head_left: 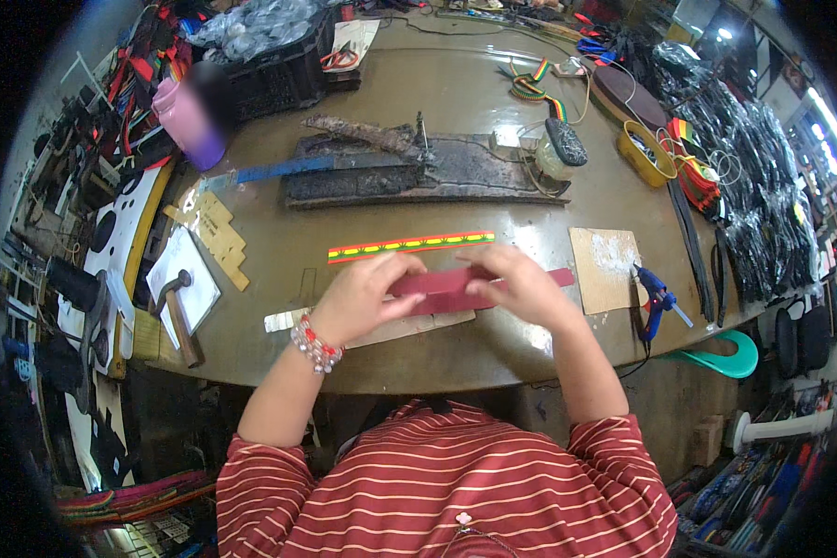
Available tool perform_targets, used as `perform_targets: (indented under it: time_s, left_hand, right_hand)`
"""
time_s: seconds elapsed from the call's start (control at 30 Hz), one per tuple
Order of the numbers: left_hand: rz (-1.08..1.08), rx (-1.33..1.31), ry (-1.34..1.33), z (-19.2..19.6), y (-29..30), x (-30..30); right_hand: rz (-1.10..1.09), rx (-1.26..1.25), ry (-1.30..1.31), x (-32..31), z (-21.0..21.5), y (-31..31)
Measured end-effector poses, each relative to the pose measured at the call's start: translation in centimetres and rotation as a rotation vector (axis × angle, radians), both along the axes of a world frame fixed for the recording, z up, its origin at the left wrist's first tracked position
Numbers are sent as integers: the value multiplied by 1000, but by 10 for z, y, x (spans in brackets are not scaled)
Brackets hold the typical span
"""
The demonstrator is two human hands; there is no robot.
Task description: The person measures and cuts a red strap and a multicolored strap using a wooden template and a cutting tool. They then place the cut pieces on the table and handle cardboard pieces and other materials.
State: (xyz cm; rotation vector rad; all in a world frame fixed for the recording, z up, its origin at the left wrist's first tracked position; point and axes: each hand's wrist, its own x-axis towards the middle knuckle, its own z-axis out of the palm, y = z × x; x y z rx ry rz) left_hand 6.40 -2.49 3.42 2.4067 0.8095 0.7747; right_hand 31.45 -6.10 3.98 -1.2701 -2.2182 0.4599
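Between my hands is a dark red strip (446,291), seemingly folded or curved, with one end running out past my right hand. My left hand (367,293), with a beaded bracelet at the wrist, grips its left part between thumb and fingers. My right hand (521,284) pinches the strip farther right. Under it on the table lies a flat pale piece of card (409,327). Just beyond my fingers lies a red, yellow and green patterned ribbon (409,246), flat on the table.
A blue glue gun (656,296) lies by a cardboard piece (604,270) to the right. On the left are a hammer (179,321) on white sheets and a pink-purple bottle (188,126). A dark worn board (456,167) crosses the table (418,74) beyond the ribbon.
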Motion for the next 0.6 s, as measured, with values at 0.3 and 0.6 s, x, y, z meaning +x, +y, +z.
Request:
perform_targets:
  time_s: [0.3,0.6]
  left_hand:
    - [241,-27,218,-37,63,-9]
    - [239,58,340,-74,73,-13]
  right_hand:
    - [-77,-67,-123,-8,-34,75]
    - [-121,-11,-245,-4,-69,82]
